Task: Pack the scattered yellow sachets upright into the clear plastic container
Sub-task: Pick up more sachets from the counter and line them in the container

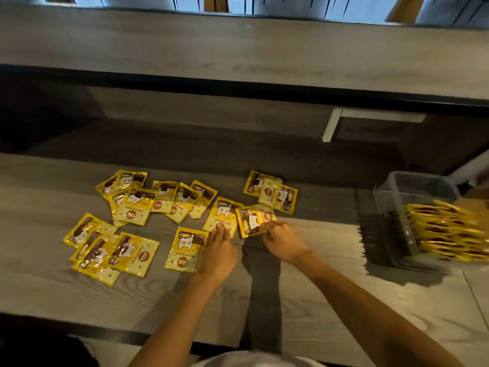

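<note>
Grey table [317, 300]; clear container [397, 197] partly off-frame, blurred.

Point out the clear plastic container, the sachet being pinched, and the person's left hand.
clear plastic container [423, 188]: head view, on its bare back wall.
pinched sachet [250, 221]: head view, on the middle of its printed face.
left hand [219, 251]: head view, on the back of the hand.

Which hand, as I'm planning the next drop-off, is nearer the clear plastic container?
Right. The right hand pinches a sachet to the left of the clear plastic container, apart from it; the left hand presses another sachet farther left.
</note>
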Tool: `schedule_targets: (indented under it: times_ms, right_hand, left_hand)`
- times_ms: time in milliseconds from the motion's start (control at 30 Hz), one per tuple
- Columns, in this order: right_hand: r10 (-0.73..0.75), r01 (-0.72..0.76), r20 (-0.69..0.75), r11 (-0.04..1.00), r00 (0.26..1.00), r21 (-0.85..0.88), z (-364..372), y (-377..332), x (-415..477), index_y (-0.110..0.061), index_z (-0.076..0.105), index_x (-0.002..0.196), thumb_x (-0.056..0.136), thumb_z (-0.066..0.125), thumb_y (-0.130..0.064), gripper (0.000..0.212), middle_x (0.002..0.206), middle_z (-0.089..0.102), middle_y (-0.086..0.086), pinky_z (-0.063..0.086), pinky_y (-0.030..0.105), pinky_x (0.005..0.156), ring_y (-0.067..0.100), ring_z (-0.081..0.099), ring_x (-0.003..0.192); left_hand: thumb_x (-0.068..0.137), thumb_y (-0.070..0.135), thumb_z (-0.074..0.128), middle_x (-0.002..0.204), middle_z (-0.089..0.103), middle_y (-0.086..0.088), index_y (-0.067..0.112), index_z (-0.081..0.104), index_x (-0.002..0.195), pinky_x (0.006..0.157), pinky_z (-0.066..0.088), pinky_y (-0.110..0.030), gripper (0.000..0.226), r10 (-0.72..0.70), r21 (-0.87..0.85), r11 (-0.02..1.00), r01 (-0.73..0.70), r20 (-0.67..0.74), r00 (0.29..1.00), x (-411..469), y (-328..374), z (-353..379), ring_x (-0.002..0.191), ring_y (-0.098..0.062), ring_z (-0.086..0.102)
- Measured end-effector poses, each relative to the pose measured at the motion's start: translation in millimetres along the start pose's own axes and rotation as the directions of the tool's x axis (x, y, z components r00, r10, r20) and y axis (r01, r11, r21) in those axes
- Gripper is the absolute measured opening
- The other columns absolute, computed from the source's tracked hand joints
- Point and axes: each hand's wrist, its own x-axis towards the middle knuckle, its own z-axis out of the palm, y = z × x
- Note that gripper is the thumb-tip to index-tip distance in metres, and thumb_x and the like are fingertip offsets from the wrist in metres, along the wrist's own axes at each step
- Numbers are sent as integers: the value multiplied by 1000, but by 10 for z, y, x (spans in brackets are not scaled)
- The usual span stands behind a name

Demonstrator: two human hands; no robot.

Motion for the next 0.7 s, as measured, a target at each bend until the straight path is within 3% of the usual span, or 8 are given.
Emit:
schedule_targets:
  times_ms: [67,167,267,333,433,500,567,700]
  right_hand:
    - [66,-64,-65,997,996,35,9,145,-119,-9,64,98,88,47,-15,21,99,68,17,46,38,96,32,63,93]
    - [203,-189,-182,978,962,92,16,329,-270,-5,68,88,89,49,-17,22,92,71,16,38,36,105,31,63,90]
    - [314,-251,-288,939,905,236,6,348,-324,-8,62,111,91,53,-19,25,112,65,12,49,40,94,28,60,104]
    - [289,-239,-259,949,922,207,8,305,-293,-11,45,133,89,59,-25,48,135,47,11,41,37,103,27,46,123]
    - [218,-215,-67,975,974,49,26,276,-228,-15,25,144,83,65,-31,75,152,21,9,26,38,115,29,22,140]
    - [215,-214,52,976,975,-34,9,315,-214,-18,19,146,80,69,-30,84,156,13,7,22,41,117,30,15,143]
    - [197,-188,106,978,975,-91,-59,368,-226,-18,19,146,76,73,-26,89,154,17,8,27,42,115,30,18,141]
    - [250,-238,43,953,967,-189,-144,430,-295,-15,32,135,67,80,-24,83,135,34,14,40,39,103,30,35,127]
  left_hand:
    - [98,22,33,155,24,-9,6,32,143,115,21,-30,48,93,30,995,-92,-41,995,-45,-2,34,144,-20,20]
    - [96,20,38,143,47,-8,5,55,127,100,40,-31,38,144,-32,988,-150,-133,981,-119,-19,69,131,-22,44]
    - [96,20,40,123,60,-12,4,61,112,80,46,-37,31,63,-96,992,-85,-209,976,-138,38,28,105,-32,60]
    - [96,26,43,124,53,-13,5,55,116,86,44,-37,32,22,-118,992,-51,-235,972,-97,88,16,111,-31,54]
    - [89,42,54,150,24,-14,8,22,144,111,27,-37,72,-65,-80,995,55,-123,990,-28,153,51,138,-30,26]
    - [86,45,58,156,12,-15,8,8,148,117,17,-39,89,-93,-100,991,90,-31,995,-10,184,90,145,-30,13]
    - [85,41,61,157,13,-13,9,6,149,118,16,-39,90,-63,-99,993,62,-6,998,-11,201,133,146,-27,11]
    - [82,38,66,151,27,-9,13,13,148,113,24,-39,88,-52,-88,995,49,-36,998,-102,250,137,141,-26,23]
